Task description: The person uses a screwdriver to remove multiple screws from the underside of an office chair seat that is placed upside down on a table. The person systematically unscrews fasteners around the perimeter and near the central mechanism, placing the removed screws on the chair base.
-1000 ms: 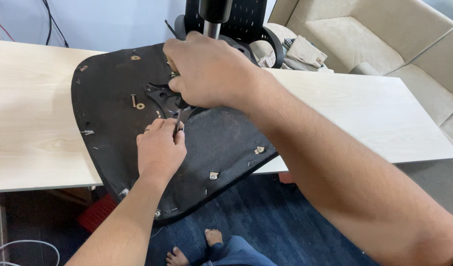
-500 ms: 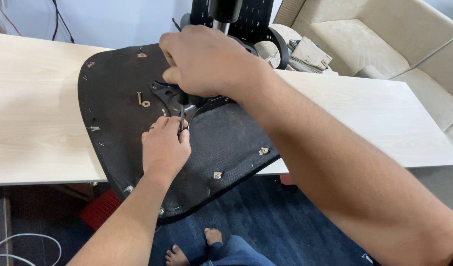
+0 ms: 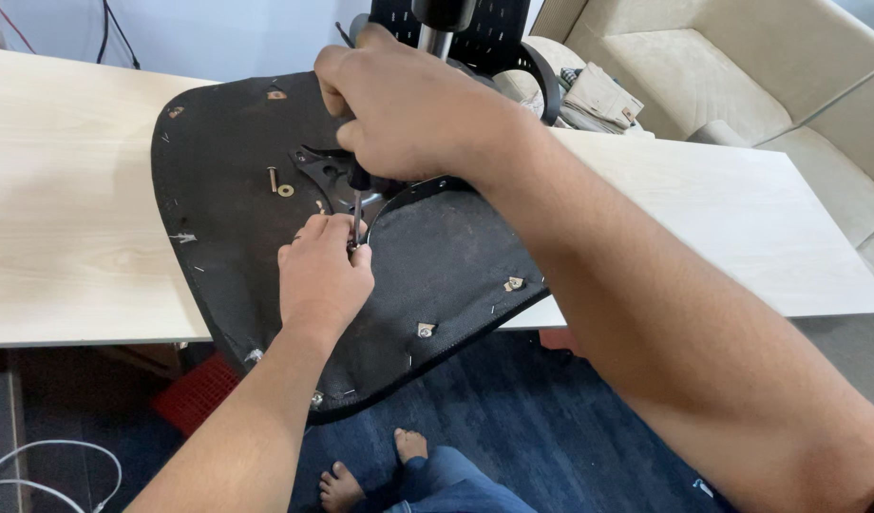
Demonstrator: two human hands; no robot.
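An upturned black chair seat (image 3: 228,152) lies on a light wooden table (image 3: 66,199), its front part hanging over the near edge. A black metal bracket (image 3: 321,177) sits at the seat's middle. My right hand (image 3: 413,109) is closed around the handle of a thin screwdriver (image 3: 357,211) that points down onto the seat. My left hand (image 3: 321,277) rests on the seat and pinches the tool's tip between its fingers. A loose bolt and washer (image 3: 278,183) lie just left of the bracket.
A black mesh chair back and a chrome gas cylinder (image 3: 435,38) stand behind the seat. A beige sofa (image 3: 741,71) with folded papers (image 3: 598,95) fills the right rear. Below the table are a red crate (image 3: 195,394), white cable (image 3: 38,465) and my bare feet (image 3: 370,470).
The view has drifted slightly. My right hand has shifted a little on the tool and my left hand has stayed at its tip.
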